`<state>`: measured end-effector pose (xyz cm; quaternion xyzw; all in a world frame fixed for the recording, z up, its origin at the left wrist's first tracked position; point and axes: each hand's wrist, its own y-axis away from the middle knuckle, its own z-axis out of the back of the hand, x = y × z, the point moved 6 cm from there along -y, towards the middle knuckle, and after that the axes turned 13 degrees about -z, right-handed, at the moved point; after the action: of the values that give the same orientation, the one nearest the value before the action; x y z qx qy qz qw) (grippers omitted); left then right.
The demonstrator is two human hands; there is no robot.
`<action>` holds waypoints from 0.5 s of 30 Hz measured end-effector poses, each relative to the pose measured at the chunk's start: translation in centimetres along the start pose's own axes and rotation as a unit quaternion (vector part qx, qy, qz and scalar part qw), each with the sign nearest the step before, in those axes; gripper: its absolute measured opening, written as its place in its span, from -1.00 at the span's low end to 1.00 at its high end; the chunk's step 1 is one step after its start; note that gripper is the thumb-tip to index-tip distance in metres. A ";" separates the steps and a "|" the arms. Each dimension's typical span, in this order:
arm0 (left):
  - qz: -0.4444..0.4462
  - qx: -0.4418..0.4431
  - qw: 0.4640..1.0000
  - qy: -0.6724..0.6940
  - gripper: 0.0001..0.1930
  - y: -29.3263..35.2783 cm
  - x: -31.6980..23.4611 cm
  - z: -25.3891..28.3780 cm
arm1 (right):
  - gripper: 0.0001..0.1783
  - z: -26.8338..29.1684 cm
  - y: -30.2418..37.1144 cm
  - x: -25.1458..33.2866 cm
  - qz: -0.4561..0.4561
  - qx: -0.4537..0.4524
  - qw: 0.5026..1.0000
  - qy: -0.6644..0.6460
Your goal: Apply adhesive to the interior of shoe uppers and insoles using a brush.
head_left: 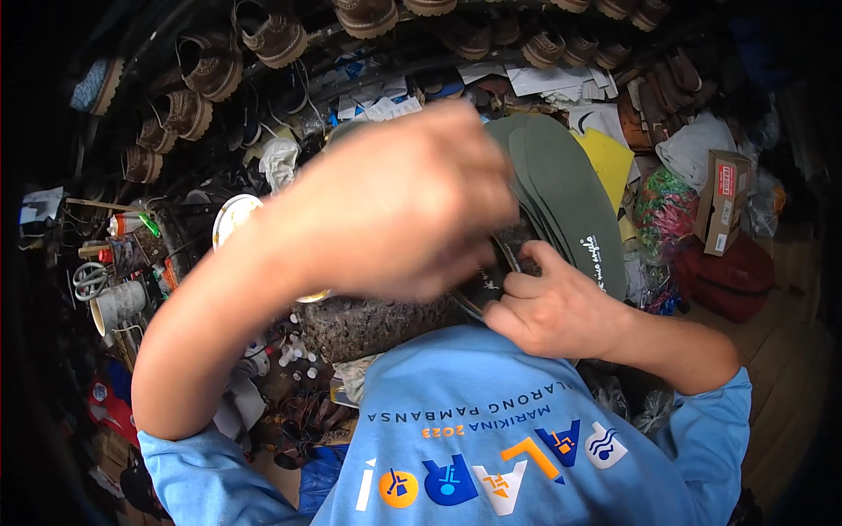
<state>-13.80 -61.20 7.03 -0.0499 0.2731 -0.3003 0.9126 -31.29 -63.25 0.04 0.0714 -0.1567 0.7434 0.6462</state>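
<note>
My right hand (561, 302) is closed, its fingers gripping the edge of a dark shoe piece (481, 289) with a pale rim and light print on its inner face. Across the middle and above that piece is my left hand (403, 206), its fingers curled but smeared by motion. Whether it holds anything cannot be made out, and it covers much of the shoe piece. Just beyond my right hand lies a stack of dark green insoles (570, 188). A rough, dark block (377, 330) sits in front of me, partly behind my left forearm.
Brown shoes (270, 33) line a curved rack along the far side. A white tub (235, 215) with yellowish stains stands beyond my left forearm. Yellow sheet (610, 162), cardboard box (724, 202) and dark red bag (728, 276) are at right. A white mug (118, 307) is at left.
</note>
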 end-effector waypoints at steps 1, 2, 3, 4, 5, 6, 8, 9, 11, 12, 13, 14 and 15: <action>0.031 -0.006 0.996 -0.086 -0.47 0.2 1.1 1.4 | -0.89 -0.2 -0.4 0.5 -0.004 -0.003 1.000 0.002; 0.062 -0.012 0.983 -0.171 -0.31 0.4 1.9 2.9 | -0.90 -0.4 -0.8 0.9 -0.008 -0.007 1.000 0.003; 0.145 0.041 0.971 -0.185 -0.20 0.7 2.7 3.7 | -0.91 -0.8 -1.2 1.1 -0.029 -0.001 1.000 -0.007; 0.187 0.065 0.958 -0.207 -0.19 0.9 3.5 4.0 | -0.90 -0.8 -1.8 1.3 -0.036 -0.018 0.999 -0.008; 0.230 0.102 0.951 -0.181 -0.23 0.6 4.2 4.0 | -0.90 -1.2 -2.3 1.5 -0.046 -0.021 0.999 -0.005; 0.273 0.140 0.939 -0.155 -0.26 0.4 4.5 4.1 | -0.90 -1.6 -2.8 1.8 -0.056 -0.024 0.998 -0.003; 0.243 0.195 0.935 -0.171 -0.40 0.3 3.9 4.0 | -0.91 -2.4 -3.5 2.4 -0.068 -0.020 0.997 0.016; 0.280 0.272 0.911 -0.133 -0.54 -0.5 3.0 4.2 | -0.90 -2.8 -3.7 2.6 -0.083 -0.007 0.996 0.034; 0.238 0.240 0.938 -0.073 -0.56 0.4 2.6 3.9 | -0.91 -3.0 -4.4 2.8 -0.109 0.004 0.993 0.052; 0.208 0.199 0.957 -0.013 -0.57 1.8 1.8 3.8 | -0.91 -3.0 -4.9 3.4 -0.119 0.019 0.990 0.069; 0.153 0.153 0.976 0.024 -0.58 2.3 1.4 3.3 | -0.93 -2.9 -5.3 3.3 -0.129 0.032 0.989 0.063; 0.196 0.212 0.958 -0.007 -0.53 3.8 1.6 2.4 | -0.93 -3.0 -5.4 3.5 -0.128 0.030 0.989 0.062; 0.226 0.221 0.949 -0.010 -0.51 4.0 0.8 2.3 | -0.92 -3.3 -5.5 3.5 -0.134 0.043 0.988 0.056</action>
<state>-9.94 -58.63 7.60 0.2134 0.1946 -0.1388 0.9473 -26.10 -58.27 -1.21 0.0782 -0.0771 0.6590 0.7441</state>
